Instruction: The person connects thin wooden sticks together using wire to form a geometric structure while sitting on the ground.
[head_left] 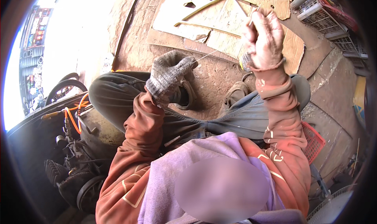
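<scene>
My left hand [169,73], in a grey knit glove, is closed with a thin pale strand [206,56] coming out at its fingertips. The strand slants up toward my right hand and fades from sight partway. Higher up and to the right, my bare right hand [267,37] has its fingers curled together. What they pinch is too small to make out. A grey and yellow knitted piece [246,61] shows at that wrist. Just beyond the fingers, a slim pale rod [236,5] slants up over the cardboard [227,41]; whether the hand touches it is unclear.
Long narrow strips [204,7] lie on the cardboard. Plastic crates [320,18] stand at the far right, and a red basket [313,141] is beside my right arm. A dark machine with a wheel [89,192] and an orange hose [70,120] sit at the left.
</scene>
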The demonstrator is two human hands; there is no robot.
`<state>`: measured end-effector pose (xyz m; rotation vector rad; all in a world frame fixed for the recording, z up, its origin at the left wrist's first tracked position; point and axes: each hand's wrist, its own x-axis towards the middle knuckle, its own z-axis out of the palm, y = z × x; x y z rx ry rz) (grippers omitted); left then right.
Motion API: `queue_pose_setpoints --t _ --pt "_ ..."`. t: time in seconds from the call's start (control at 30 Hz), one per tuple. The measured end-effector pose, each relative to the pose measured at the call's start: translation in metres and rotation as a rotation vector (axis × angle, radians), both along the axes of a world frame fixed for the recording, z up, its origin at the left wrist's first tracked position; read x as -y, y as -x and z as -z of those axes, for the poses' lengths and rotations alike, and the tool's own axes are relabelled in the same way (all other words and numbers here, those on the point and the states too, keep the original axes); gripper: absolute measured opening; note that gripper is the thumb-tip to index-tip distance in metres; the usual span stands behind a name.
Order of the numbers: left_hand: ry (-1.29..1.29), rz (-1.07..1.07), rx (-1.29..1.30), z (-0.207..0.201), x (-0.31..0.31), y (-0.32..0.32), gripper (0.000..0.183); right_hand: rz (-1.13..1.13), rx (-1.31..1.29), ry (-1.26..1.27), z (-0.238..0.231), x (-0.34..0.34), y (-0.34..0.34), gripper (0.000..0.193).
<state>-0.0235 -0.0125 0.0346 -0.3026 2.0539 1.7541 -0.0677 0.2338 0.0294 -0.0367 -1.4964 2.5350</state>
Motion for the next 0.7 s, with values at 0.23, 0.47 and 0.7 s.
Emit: queue_pose_setpoints --t 0.23,0.47,0.7 --pt "-0.186 -0.092 0.084 -0.004 0.008 0.002 0.018 -0.174 -0.01 -0.148 0.006 0.006 -0.007 0.014" --pt "-0.417 0.03 -0.093 -0.011 0.01 -0.002 0.022 -0.418 -0.341 -0.739 0.014 0.05 -0.042 0.009" --pt "-0.401 0.065 -0.179 -0.007 0.014 -0.001 0.027 -0.506 -0.257 -0.719 0.007 0.045 -0.044 0.01"
